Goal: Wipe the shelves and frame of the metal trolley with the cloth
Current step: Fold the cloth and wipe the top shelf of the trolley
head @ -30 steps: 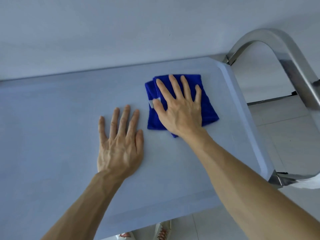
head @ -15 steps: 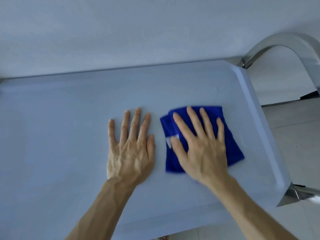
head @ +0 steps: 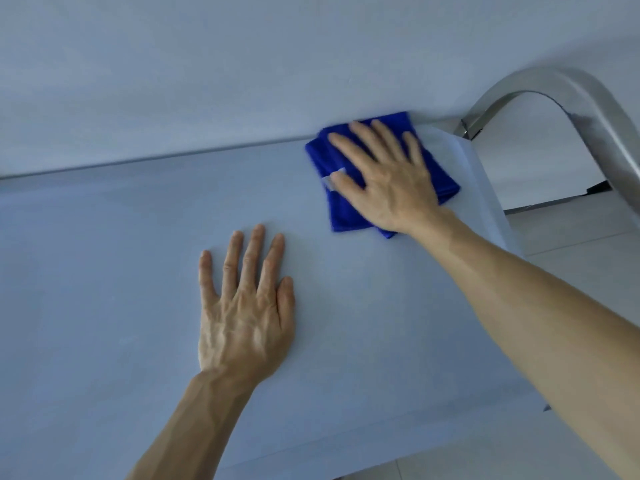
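Head view: the cloth is pressed flat under the spread right hand at the top shelf's far right corner; the left hand, spread, is braced nearer.

The cloth lies on the trolley's top shelf, at its far right corner, touching the far edge where the wall stands behind. The right hand rests flat on the cloth. The left hand lies flat on the shelf, nearer and to the left, apart from the cloth. The frame's handle arches beyond the shelf's right end, above the floor.
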`<act>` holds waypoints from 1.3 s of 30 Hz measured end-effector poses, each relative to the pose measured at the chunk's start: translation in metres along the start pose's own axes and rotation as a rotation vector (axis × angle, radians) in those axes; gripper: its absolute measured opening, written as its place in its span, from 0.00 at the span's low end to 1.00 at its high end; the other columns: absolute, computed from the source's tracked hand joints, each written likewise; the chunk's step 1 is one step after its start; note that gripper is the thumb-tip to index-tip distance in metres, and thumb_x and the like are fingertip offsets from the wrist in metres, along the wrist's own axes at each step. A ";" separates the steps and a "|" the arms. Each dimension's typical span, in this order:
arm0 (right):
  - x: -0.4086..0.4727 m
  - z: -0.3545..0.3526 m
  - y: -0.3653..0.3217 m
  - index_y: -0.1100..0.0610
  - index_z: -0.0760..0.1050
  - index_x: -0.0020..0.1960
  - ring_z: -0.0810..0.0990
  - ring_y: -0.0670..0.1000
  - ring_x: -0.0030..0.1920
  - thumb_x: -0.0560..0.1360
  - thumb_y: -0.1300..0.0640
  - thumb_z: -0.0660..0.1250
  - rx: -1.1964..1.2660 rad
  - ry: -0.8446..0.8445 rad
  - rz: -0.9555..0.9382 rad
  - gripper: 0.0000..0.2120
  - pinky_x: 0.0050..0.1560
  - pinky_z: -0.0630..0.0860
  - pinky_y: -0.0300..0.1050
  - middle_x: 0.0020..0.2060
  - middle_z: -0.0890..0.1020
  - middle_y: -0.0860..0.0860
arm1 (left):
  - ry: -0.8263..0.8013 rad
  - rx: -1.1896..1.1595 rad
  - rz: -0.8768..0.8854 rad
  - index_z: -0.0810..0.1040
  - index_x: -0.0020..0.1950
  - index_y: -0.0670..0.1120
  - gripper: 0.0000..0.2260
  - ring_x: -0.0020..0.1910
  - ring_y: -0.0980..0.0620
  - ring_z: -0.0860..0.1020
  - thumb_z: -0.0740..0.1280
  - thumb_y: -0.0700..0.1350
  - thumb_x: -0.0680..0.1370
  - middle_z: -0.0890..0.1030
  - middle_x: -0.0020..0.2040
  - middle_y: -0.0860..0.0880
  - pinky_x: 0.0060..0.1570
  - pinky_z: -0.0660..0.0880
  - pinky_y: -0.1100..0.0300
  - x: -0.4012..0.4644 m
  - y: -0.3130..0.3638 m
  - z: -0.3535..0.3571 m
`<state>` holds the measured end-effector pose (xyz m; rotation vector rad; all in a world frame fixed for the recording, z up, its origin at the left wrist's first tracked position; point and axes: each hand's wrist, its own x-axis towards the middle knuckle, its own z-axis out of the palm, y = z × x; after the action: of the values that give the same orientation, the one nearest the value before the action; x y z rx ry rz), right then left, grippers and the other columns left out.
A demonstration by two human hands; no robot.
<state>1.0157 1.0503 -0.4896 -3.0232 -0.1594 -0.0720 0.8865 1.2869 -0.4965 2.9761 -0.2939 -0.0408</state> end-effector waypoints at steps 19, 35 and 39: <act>-0.010 -0.008 0.044 0.35 0.50 0.79 0.48 0.50 0.81 0.78 0.31 0.47 0.028 -0.091 0.052 0.30 0.78 0.46 0.64 0.81 0.52 0.43 | 0.011 -0.011 0.002 0.58 0.79 0.50 0.24 0.80 0.46 0.54 0.47 0.53 0.83 0.58 0.80 0.48 0.76 0.46 0.39 0.000 0.001 0.001; -0.025 -0.015 0.078 0.38 0.49 0.80 0.46 0.51 0.81 0.81 0.35 0.46 0.019 -0.067 0.191 0.28 0.78 0.42 0.64 0.82 0.50 0.46 | -0.031 0.011 0.113 0.48 0.81 0.46 0.27 0.81 0.42 0.45 0.41 0.54 0.83 0.48 0.82 0.43 0.76 0.41 0.38 0.033 0.112 0.019; -0.074 -0.021 0.068 0.40 0.55 0.80 0.50 0.52 0.81 0.82 0.38 0.50 0.013 -0.035 0.199 0.27 0.78 0.45 0.64 0.81 0.55 0.47 | -0.014 0.001 0.133 0.53 0.81 0.45 0.28 0.80 0.41 0.49 0.43 0.54 0.83 0.53 0.81 0.42 0.76 0.45 0.36 0.033 0.112 0.020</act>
<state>0.9484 0.9735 -0.4797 -3.0098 0.1380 -0.0012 0.8964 1.1687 -0.4998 2.9501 -0.4930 -0.0469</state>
